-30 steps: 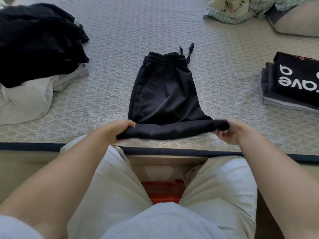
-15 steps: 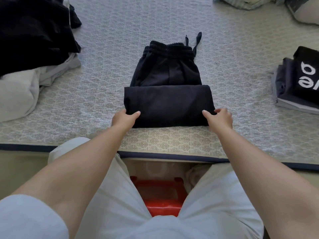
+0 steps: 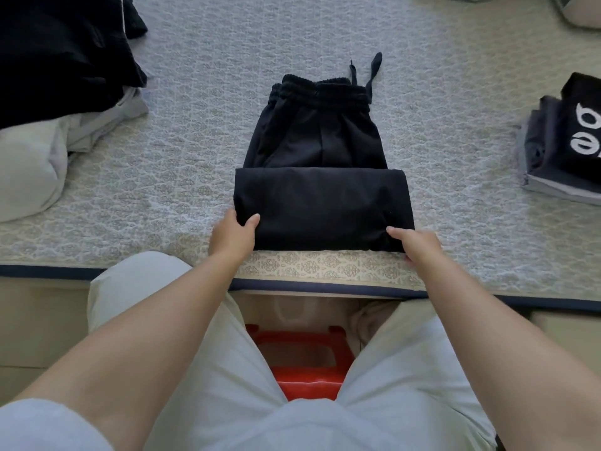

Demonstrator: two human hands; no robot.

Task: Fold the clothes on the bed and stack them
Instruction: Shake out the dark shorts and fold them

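Black drawstring pants (image 3: pixel 320 203) lie in the middle of the bed (image 3: pixel 195 131), with the waistband (image 3: pixel 322 91) at the far end. Their near part is folded over into a flat band. My left hand (image 3: pixel 232 236) holds the band's near-left corner, thumb on top. My right hand (image 3: pixel 419 244) holds the near-right corner the same way, its other fingers hidden under the edge. At the right edge sits a stack of folded dark clothes (image 3: pixel 566 151), the top one with white letters.
A heap of unfolded black clothes (image 3: pixel 58 60) lies at the far left on a light grey garment (image 3: pixel 29 167). The bed's navy-trimmed edge (image 3: pixel 48 271) runs across in front of my knees. A red stool (image 3: pixel 302 362) shows between my legs.
A second ago both hands held the pants' near end lifted as a roll. They have laid it over away from me, and it now lies flat with my hands at its near corners.
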